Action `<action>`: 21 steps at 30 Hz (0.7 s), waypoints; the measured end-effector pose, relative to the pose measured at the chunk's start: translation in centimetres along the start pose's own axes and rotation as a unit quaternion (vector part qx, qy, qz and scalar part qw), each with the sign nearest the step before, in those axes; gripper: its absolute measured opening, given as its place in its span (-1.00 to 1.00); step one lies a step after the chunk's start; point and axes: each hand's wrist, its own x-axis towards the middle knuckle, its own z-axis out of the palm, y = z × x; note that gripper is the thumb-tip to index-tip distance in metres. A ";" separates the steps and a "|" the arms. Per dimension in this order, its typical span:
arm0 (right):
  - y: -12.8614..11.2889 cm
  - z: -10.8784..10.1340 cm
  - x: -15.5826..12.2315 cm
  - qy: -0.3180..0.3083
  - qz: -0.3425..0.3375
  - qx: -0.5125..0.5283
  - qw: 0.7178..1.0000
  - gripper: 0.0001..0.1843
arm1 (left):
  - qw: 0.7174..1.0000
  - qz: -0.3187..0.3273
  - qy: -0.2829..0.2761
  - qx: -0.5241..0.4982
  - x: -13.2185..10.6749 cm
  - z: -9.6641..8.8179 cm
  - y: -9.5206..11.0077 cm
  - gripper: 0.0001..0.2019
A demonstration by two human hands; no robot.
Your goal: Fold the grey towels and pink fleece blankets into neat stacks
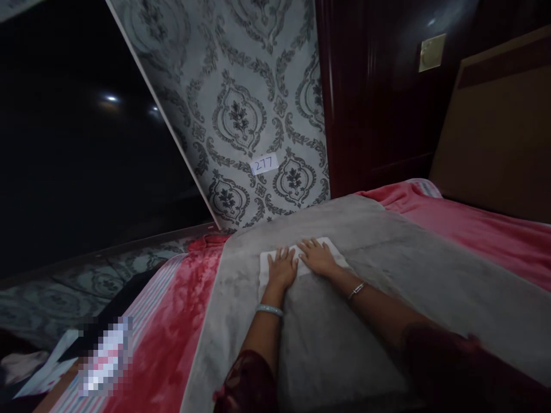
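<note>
A small folded white cloth (332,248) lies on a grey blanket (387,275) spread over a bed. My left hand (282,268) rests flat on the cloth's left part, fingers stretched out and slightly apart. My right hand (317,256) lies flat beside it on the cloth's middle, fingers also extended. Both wrists wear a bangle. Neither hand grips anything; both press down on the cloth.
A red plush blanket (167,332) covers the bed under the grey one. Patterned wallpaper with a paper label reading 277 (264,164) is behind. A dark wooden door (379,97) and a brown headboard (495,132) stand at right. A dark panel fills the left.
</note>
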 end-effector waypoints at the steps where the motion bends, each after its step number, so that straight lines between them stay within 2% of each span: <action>1: 0.1 0.6 0.1 0.000 -0.008 -0.004 1.000 -0.43 | 1.000 0.003 -0.003 -0.006 0.2 0.6 0.0 -0.45; 6: 1.1 2.4 -0.1 0.016 -0.020 -0.008 1.000 -0.43 | 1.000 -0.030 0.002 -0.004 0.5 2.0 -0.3 -0.40; 9: 1.4 2.4 0.0 0.018 -0.013 -0.004 1.000 -0.43 | 0.996 -0.085 0.014 0.022 0.3 1.7 -0.5 -0.36; 12: 1.4 2.4 0.0 0.016 -0.008 0.003 1.000 -0.42 | 0.993 -0.116 0.002 0.039 -0.3 1.0 -0.9 -0.33; 16: 1.2 1.9 -0.3 0.004 -0.003 0.007 1.000 -0.42 | 0.994 -0.104 -0.027 0.033 -1.9 0.4 -2.1 -0.31; 21: 1.1 -0.2 -0.4 -0.056 0.003 0.015 0.998 -0.40 | 0.992 -0.113 -0.047 0.000 -4.8 -0.5 -4.2 -0.37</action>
